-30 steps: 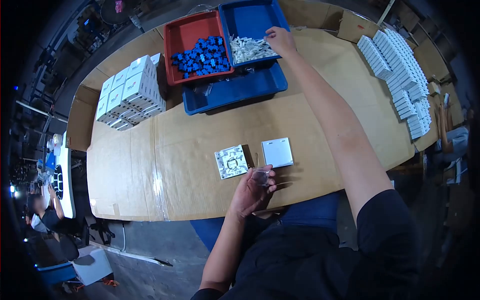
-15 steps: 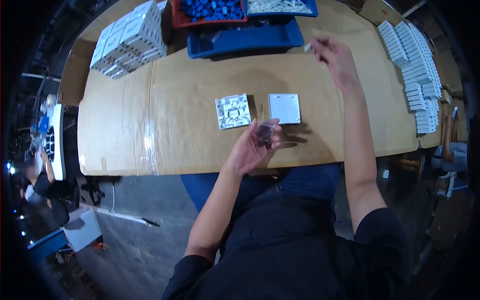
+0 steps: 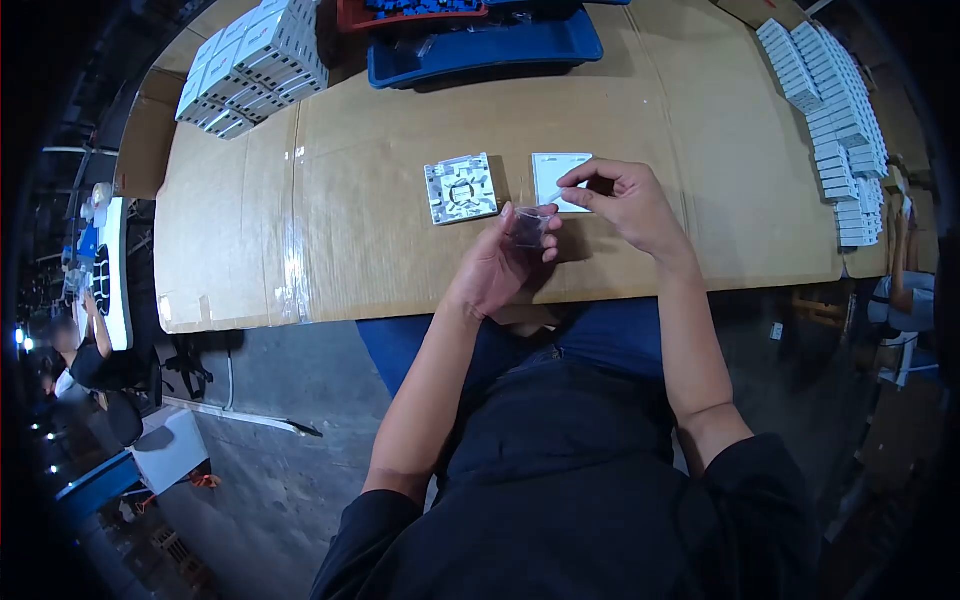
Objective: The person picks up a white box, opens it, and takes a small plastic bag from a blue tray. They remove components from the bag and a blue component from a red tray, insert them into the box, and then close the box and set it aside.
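Note:
My left hand [image 3: 492, 265] is closed on a small clear plastic bag [image 3: 528, 228], held just above the near part of the table. Close by on the right, my right hand [image 3: 628, 208] pinches a small white piece [image 3: 557, 196] between thumb and fingertips; its exact kind is too small to tell. Behind the right fingers lies a square white cover plate [image 3: 548, 172], partly hidden by them. A square white frame [image 3: 460, 190] with grey inner parts and a round centre lies flat to the left of the plate.
A blue tray [image 3: 485, 62] stands at the back, below a red bin [image 3: 410, 20] of blue parts. White boxes [image 3: 250, 65] are stacked back left. Rows of white units [image 3: 835, 120] line the right edge. Other people sit at far left and far right.
My right hand has come from near the back bins, down and left, to beside the left hand, bringing the small white piece. The left hand still holds the bag. The view has tilted slightly.

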Demonstrator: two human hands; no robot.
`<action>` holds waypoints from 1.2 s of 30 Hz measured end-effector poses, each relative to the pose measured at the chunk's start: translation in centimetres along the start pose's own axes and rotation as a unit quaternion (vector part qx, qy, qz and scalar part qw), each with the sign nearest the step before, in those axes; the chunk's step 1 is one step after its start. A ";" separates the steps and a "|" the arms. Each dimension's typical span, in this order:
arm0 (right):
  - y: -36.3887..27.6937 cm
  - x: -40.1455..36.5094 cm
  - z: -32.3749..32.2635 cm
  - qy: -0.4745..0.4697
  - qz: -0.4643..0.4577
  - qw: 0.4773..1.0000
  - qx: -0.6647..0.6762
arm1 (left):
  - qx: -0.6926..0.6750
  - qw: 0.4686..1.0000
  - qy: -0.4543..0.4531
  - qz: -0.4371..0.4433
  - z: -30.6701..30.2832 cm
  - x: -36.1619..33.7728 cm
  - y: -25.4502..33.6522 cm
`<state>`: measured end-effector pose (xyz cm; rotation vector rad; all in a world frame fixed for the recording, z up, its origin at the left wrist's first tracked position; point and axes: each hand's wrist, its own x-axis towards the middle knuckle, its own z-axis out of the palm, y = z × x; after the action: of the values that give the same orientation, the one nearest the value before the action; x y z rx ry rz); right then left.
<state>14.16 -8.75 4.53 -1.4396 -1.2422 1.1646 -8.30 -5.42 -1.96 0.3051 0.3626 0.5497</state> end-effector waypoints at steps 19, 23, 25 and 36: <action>-4.5 3.9 1.3 -0.284 -0.015 0.937 -0.202 | 0.079 0.996 0.012 0.027 -0.7 -0.6 -0.5; -4.0 4.3 1.5 -0.327 0.056 0.936 -0.113 | 0.059 0.998 0.015 0.034 -0.5 -0.8 -0.5; -3.7 4.0 1.3 -0.347 0.028 0.929 -0.125 | 0.043 0.998 0.005 0.033 -1.0 -0.7 -1.0; -3.9 3.6 2.1 -0.382 0.018 0.912 -0.152 | 0.055 0.998 0.001 0.042 -1.4 -0.5 -0.9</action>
<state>11.63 -4.66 7.58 -1.2488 -2.0086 1.7024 -8.87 -6.22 -3.44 0.4266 0.3830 0.6127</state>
